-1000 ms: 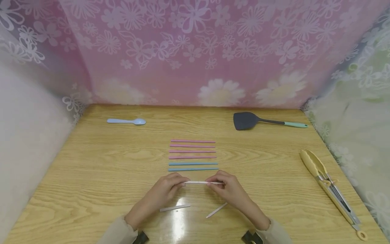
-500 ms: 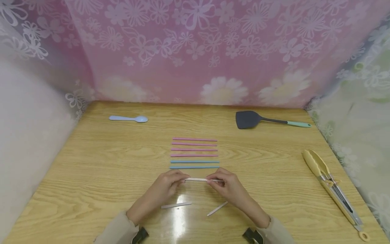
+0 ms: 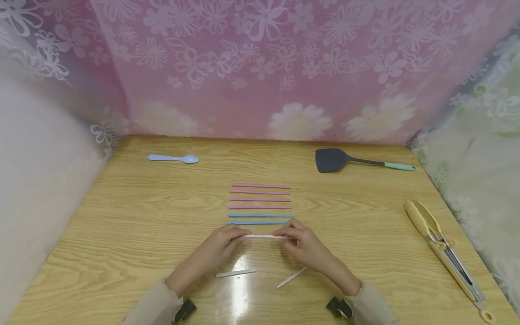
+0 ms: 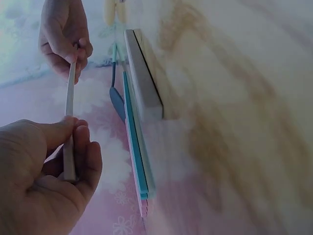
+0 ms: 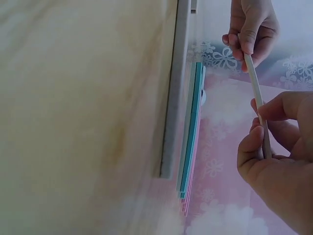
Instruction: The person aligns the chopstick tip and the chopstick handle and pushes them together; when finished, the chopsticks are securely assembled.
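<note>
In the head view, my left hand point(image 3: 222, 243) and right hand point(image 3: 305, 246) pinch a slim pale chopstick point(image 3: 260, 236) between them, level and above the table. Thumb and fingertips of the left hand grip one end in the left wrist view point(image 4: 69, 147); the right hand holds the other end, seen in the right wrist view too. Two short pale chopstick pieces lie nearer me: a left piece point(image 3: 236, 273) and a slanted right piece point(image 3: 291, 277) with a narrow tip. Just beyond the hands lie two blue chopsticks point(image 3: 260, 215), then several pink chopsticks point(image 3: 260, 200), in parallel rows.
A light blue spoon point(image 3: 174, 158) lies at the far left of the wooden table point(image 3: 122, 216). Toward the far right lies a dark spatula point(image 3: 333, 160) with a green handle. Yellow-tipped tongs point(image 3: 443, 248) rest near the right edge. A pink floral cloth point(image 3: 260, 81) hangs behind.
Both hands have moved slightly away from me with the pale chopstick, closer to the nearer blue chopstick. The right fingers have shifted a little along it. The view has drifted slightly.
</note>
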Available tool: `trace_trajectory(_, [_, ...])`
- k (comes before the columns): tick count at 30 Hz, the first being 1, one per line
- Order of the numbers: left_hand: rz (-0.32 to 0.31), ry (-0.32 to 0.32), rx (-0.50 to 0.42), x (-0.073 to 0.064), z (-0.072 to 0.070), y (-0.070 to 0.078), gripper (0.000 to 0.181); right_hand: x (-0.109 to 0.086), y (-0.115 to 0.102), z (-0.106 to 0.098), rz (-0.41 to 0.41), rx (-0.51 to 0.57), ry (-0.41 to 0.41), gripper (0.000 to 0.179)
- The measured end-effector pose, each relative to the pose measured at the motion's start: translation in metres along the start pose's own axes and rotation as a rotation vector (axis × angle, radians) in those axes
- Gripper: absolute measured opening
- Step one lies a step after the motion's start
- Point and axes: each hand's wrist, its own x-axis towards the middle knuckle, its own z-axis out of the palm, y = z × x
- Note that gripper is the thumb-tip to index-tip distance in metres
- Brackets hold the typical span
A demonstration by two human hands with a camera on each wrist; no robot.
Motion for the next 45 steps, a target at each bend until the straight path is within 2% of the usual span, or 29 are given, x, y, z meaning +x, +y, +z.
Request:
trace_trajectory(4, [-0.039, -0.012, 0.028, 0.002, -0.001, -0.001, 0.027, 0.002, 0.003, 0.0, 0.014, -0.018, 0.004, 0.029])
trace_trajectory(14, [-0.136, 0.037, 0.089, 0.005, -0.003, -0.003, 0.02, 0.006, 0.005, -0.005, 0.126, -0.067, -0.007, 0.018])
trace_trajectory(20, [-0.207, 0.03, 0.083, 0.006, -0.004, -0.005, 0.019, 0.007, 0.008, -0.005, 0.214, -0.093, -0.039, 0.01])
trace_trajectory(29, [-0.169, -0.028, 0.107, 0.011, -0.003, -0.01, 0.018, 0.012, 0.016, -0.008, 0.256, -0.114, -0.096, 0.007])
trace_trajectory(36, [-0.216, -0.063, 0.087, 0.016, -0.004, -0.014, 0.02, 0.015, 0.021, -0.007, 0.259, -0.129, -0.117, 0.008])
trace_trajectory(45, [-0.225, -0.066, 0.077, 0.019, -0.003, -0.015, 0.018, 0.018, 0.024, -0.002, 0.289, -0.17, -0.123, 0.008])
